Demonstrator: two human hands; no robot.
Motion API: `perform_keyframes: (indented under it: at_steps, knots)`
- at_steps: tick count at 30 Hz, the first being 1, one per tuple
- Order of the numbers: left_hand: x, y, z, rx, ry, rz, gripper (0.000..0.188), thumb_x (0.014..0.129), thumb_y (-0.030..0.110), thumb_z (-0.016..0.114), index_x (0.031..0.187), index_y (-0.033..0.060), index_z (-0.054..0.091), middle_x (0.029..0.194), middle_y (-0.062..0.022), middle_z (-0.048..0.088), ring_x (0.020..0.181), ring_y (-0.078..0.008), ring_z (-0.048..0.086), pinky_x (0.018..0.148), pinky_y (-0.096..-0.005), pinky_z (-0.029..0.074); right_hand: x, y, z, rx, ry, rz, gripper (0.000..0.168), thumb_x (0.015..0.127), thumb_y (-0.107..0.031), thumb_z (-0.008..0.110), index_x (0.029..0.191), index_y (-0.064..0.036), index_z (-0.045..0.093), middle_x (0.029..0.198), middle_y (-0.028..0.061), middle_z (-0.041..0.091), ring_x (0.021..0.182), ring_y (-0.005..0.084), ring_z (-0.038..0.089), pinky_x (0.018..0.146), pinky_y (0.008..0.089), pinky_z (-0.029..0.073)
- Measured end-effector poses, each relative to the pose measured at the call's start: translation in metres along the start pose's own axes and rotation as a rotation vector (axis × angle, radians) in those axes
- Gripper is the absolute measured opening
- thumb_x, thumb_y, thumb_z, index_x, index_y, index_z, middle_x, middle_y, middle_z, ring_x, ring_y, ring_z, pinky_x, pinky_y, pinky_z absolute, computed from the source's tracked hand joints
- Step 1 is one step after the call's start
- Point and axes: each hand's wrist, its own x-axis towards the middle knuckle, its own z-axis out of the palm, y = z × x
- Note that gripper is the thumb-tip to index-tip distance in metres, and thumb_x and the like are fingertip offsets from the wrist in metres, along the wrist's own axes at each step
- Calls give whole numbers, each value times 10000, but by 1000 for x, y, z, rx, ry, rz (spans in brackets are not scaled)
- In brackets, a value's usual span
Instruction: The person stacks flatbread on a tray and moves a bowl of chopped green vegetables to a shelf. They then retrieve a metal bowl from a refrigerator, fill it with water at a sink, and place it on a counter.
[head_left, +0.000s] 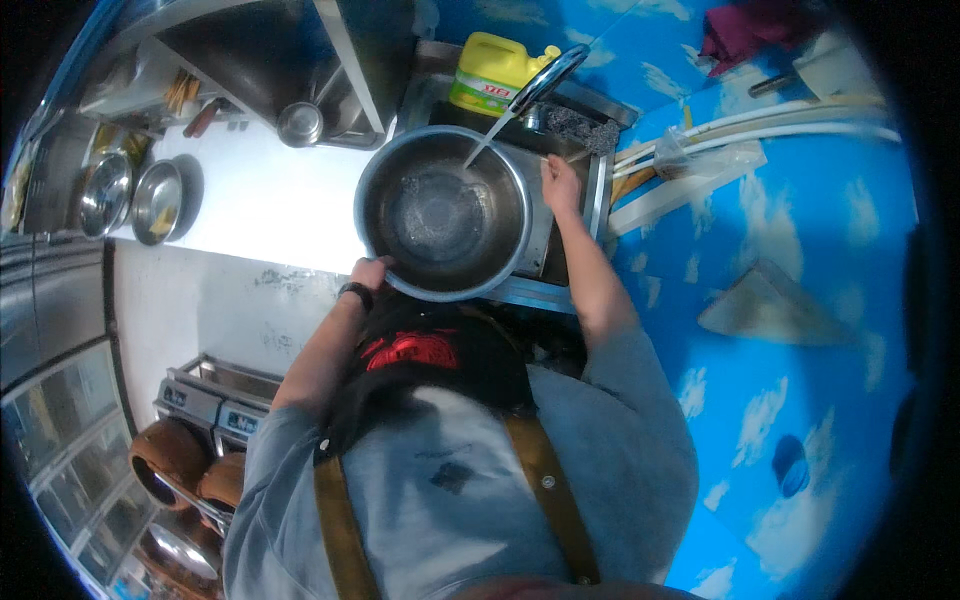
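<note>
A large stainless steel basin (442, 214) rests over the sink, tilted slightly or level, I cannot tell which. Water from the curved faucet (551, 75) runs into it at the upper right of its inside. My left hand (371, 274), with a black band at the wrist, grips the basin's rim at the lower left. To the right of the basin, apart from its rim, my right hand (561, 184) is over the sink, fingers curled; a thin light thing seems to be at its fingertips, too small to name. A yellow jug (491, 71) stands behind the basin.
Steel wool scourers (592, 131) lie at the sink's back right corner. On the white counter (255, 202) to the left are a small steel pot (300, 124) and two steel bowls (157, 202). White pipes (787, 127) run along the blue wall. Brown pots (169, 461) stand at the lower left.
</note>
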Motion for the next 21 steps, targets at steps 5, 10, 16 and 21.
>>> perform_keyframes:
  at_steps: [5,10,16,21]
  knots:
    - [-3,-24,15,11,13,-60,381,804,302,643,874,-72,665,716,-143,642,581,-247,614,519,-368,473,72,-4,19,-172,-49,4,397,849,-378,642,1065,-47,674,1007,194,677,931,345,652,857,413,498]
    - [-13,-27,26,72,98,-64,369,824,314,620,834,-52,665,644,-130,612,495,-234,570,464,-370,433,88,-11,27,-281,-192,46,358,838,-392,638,990,-77,716,905,200,683,860,378,655,823,435,506]
    - [-25,-10,30,8,76,-136,344,834,287,600,818,-53,649,604,-142,592,446,-231,545,429,-368,422,84,-2,29,-185,-96,14,307,843,-325,639,998,-71,716,903,189,687,848,368,660,815,436,510]
    - [-13,-20,31,60,131,-111,343,826,278,610,826,-65,637,632,-140,606,482,-244,574,465,-389,457,82,14,32,-109,-46,30,297,845,-298,631,1012,-65,710,906,175,690,863,356,659,819,436,505]
